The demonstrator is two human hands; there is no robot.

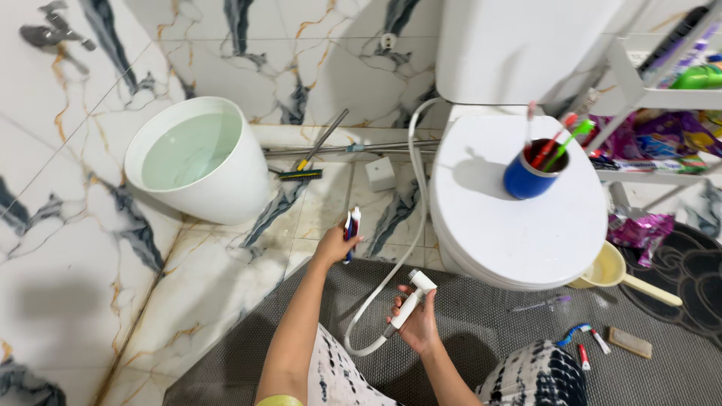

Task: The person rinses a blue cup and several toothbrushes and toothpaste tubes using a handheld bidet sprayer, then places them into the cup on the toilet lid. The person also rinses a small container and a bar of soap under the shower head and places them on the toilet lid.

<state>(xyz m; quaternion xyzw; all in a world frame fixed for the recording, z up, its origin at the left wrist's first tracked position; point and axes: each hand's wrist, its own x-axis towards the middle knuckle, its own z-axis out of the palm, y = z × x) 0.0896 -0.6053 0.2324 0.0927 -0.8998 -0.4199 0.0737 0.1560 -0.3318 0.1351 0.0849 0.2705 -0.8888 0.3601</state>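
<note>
Your right hand (418, 322) is gripping the white sprayer (412, 298) low over the grey mat (466, 331), grip closed round its handle, hose (410, 195) looping off toward the wall. Your left hand (336, 244) is reaching further out, grip pinched shut on a toothbrush (351, 228) above the marble floor. Beyond that, a blue cup (529, 177) of brushes is sitting on the toilet lid (519, 225), and a white bucket (197, 159) is leaning by the wall.

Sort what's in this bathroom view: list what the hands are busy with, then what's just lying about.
In hand:
- left hand holding a toothpaste tube
- right hand holding a white spray nozzle on its hose

Lying about:
- white bucket of water
- blue cup of toothbrushes on the toilet lid
- floor brush
- yellow scoop
- small tubes on the mat
</note>
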